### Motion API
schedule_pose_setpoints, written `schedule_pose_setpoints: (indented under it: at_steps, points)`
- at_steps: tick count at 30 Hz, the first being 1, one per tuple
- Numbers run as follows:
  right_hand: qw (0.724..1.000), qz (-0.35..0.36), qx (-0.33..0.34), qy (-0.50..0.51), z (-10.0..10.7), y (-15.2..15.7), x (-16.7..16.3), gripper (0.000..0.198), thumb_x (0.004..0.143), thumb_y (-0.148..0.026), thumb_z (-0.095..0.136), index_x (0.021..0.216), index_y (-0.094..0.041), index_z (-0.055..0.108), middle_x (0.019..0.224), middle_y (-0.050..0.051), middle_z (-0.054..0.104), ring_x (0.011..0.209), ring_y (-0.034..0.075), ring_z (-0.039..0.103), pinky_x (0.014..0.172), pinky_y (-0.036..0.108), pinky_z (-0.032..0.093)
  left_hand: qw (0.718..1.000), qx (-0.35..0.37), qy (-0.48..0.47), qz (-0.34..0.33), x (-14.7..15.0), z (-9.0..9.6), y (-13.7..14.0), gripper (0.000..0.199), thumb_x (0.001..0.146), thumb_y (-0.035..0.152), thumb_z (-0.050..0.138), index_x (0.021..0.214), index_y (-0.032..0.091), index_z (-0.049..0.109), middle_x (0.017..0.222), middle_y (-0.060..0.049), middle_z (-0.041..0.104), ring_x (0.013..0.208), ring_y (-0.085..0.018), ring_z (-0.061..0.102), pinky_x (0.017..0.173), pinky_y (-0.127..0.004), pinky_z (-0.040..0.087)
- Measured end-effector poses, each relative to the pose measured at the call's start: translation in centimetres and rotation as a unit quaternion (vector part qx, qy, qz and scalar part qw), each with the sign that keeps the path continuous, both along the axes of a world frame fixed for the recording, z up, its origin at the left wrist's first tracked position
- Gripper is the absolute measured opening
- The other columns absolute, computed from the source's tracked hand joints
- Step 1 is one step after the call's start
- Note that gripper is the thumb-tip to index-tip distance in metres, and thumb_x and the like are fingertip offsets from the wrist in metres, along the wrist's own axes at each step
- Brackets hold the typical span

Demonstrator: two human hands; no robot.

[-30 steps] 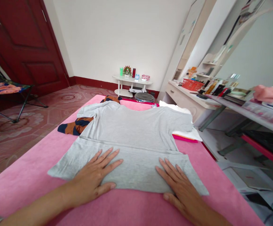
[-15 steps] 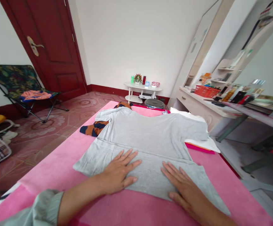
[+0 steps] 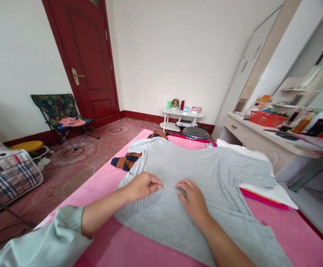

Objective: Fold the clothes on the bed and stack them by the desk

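Observation:
A light grey T-shirt [image 3: 161, 218] lies spread over a pink bed cover [image 3: 114, 244], its sleeves and neckline towards the far end. My left hand [image 3: 142, 187] is closed in a pinch over the middle of the shirt, thumb and fingertips on the fabric. Beside it on the right, my right hand [image 3: 193, 202] also pinches the shirt, and a bit of grey cloth shows between thumb and fingers. Part of the shirt front lies under both hands. A brown and navy garment [image 3: 126, 162] pokes out beneath the left sleeve.
White folded clothes [image 3: 282, 193] with a magenta edge lie under the right sleeve. A dresser [image 3: 241, 129] with a red basket [image 3: 267, 118] stands to the right. A folding chair [image 3: 58, 109], a yellow stool [image 3: 27, 146] and a small white table [image 3: 167, 111] stand beyond the bed.
Both hands, flat and spread on the shirt's lower part before, have moved up and closer together, with the fingers now pinching the fabric. The view has turned left.

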State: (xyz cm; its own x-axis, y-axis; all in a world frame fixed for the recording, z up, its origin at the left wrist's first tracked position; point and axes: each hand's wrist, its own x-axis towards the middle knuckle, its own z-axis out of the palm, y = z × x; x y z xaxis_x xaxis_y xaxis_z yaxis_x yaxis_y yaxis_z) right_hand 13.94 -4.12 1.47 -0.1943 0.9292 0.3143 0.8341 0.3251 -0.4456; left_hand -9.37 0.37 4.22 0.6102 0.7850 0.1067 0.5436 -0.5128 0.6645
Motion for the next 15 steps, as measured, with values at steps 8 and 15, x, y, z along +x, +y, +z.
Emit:
schedule_pose_setpoints:
  at_steps: [8,15]
  points:
    - [0.996,0.016,0.016,0.09,-1.7,1.0,1.3,0.017,0.082,-0.019,0.052,0.088,-0.023,0.067,0.098,0.004,0.064,0.094,0.02,0.057,0.086,0.033,0.042,0.894,0.114,0.127,0.414,-9.1,3.6,11.6,0.036,0.076,0.041,0.06,0.1,0.015,0.068,0.096,-0.011,0.071,0.096,-0.026,0.064,0.078,-0.028,0.046]
    - [0.99,0.021,0.007,0.136,-1.2,0.9,1.3,0.02,0.086,-0.02,0.048,0.082,-0.022,0.067,0.096,0.005,0.064,0.093,0.019,0.057,0.085,0.033,0.043,0.9,0.208,0.099,0.369,-7.0,1.8,11.7,0.034,0.083,0.031,0.051,0.108,0.014,0.065,0.119,-0.013,0.06,0.117,-0.027,0.049,0.101,-0.037,0.035]
